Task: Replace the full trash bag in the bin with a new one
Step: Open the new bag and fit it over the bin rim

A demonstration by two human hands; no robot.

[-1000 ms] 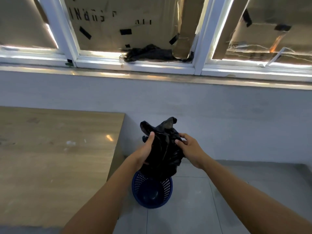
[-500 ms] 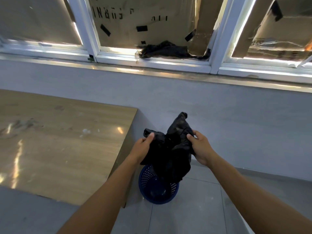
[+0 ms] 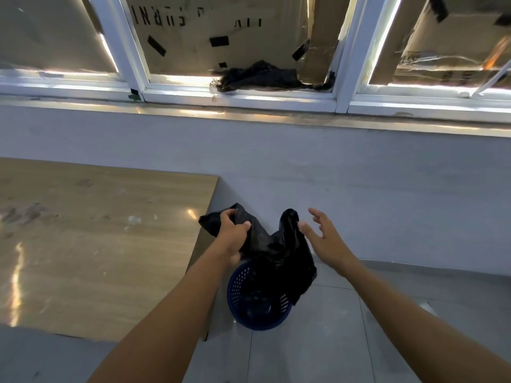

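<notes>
Black trash bag [image 3: 276,252] hung above the blue bin [image 3: 239,297] on the grey tiled floor [image 3: 331,341], beside the wooden desk [image 3: 96,244] under taped-up windows [image 3: 193,51]. My left hand [image 3: 233,234] had its fingers clamped on the bag's corner; my right hand [image 3: 323,236] hovered beside it, fingers spread apart.

Left hand [image 3: 233,234] tightly curled; right hand [image 3: 327,239] loose and splayed.

Black stencilled letters [image 3: 160,20] run across the cardboard sheet [image 3: 249,51] behind the middle window pane, in the upper centre of the frame. They appear back to front and broken, so only single strokes and an N can be made out, no whole word. Dark print on the right cardboard [image 3: 453,40], upper right, is too blurred to read.
</notes>
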